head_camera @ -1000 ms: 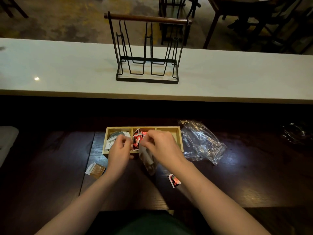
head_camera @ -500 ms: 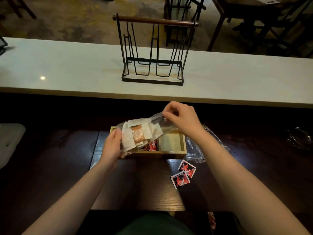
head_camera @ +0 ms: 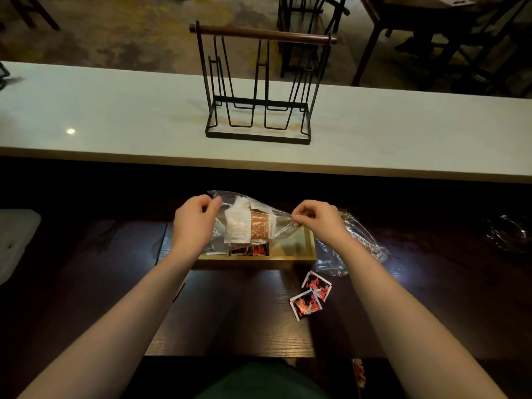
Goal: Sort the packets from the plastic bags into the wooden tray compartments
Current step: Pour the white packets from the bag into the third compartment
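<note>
A clear plastic bag [head_camera: 280, 223] with white and brown packets [head_camera: 247, 226] inside hangs stretched above the wooden tray [head_camera: 288, 259]. My left hand [head_camera: 195, 223] pinches the bag's left end and my right hand [head_camera: 319, 221] pinches its right end. Red-and-black packets [head_camera: 250, 250] lie in the tray's middle compartment; the right compartment looks bare. The left compartment is mostly hidden by my left hand. Two red-and-black packets [head_camera: 312, 293] lie on the dark table in front of the tray's right end.
A crumpled empty plastic bag [head_camera: 357, 246] lies right of the tray. A black wire rack [head_camera: 259, 87] with a wooden handle stands on the white counter [head_camera: 115, 116] behind. A pale object [head_camera: 14, 240] sits at the far left, a dark glinting item [head_camera: 509, 231] at the far right.
The bag was lifted off the table over the tray. My left hand rose to the bag's upper left end and my right hand dropped, so the bag now stretches level between them.
</note>
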`<state>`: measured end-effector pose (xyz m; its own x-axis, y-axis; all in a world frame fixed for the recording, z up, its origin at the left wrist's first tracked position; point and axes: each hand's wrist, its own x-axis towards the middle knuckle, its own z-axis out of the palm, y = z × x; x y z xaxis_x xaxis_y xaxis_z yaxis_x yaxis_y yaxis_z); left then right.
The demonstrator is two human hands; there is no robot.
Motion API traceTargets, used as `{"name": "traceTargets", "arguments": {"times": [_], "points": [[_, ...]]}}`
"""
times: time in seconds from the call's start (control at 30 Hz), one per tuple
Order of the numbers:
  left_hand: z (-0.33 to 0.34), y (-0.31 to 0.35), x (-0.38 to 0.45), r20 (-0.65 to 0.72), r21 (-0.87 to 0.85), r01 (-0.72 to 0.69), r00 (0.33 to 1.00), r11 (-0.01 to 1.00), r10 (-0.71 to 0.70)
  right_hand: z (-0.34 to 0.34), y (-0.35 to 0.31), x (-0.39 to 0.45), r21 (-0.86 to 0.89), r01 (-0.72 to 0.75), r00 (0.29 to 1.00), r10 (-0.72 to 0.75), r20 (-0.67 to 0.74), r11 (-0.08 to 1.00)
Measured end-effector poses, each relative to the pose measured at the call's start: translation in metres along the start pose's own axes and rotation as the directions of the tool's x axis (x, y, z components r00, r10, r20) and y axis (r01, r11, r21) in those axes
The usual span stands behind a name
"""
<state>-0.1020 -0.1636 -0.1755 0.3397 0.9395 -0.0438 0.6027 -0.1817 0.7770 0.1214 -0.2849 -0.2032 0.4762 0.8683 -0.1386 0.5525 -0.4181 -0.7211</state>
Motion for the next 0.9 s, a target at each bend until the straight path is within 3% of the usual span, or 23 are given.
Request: {"name": "traceTargets", "arguments": {"times": [0.4,0.6,0.9], "points": [[0.008,0.027,0.005,0.072,0.014,-0.042,0.997,0.999,0.041,0.014,0.023,0.003,0.12,-0.136,0.99,0.139,-0.014,0.983],[0.005,0.04,0.001,0.068,-0.001,-0.136,0.988,0.991,0.135,0.012,0.027,-0.003,0.264,-0.166,0.986,0.156,0.057,0.95],[0.004,0.063,0.005,0.105,0.027,-0.262,0.961,0.965,0.258,0.012,0.027,-0.005,0.396,-0.211,0.977,0.209,0.049,0.894]]}}
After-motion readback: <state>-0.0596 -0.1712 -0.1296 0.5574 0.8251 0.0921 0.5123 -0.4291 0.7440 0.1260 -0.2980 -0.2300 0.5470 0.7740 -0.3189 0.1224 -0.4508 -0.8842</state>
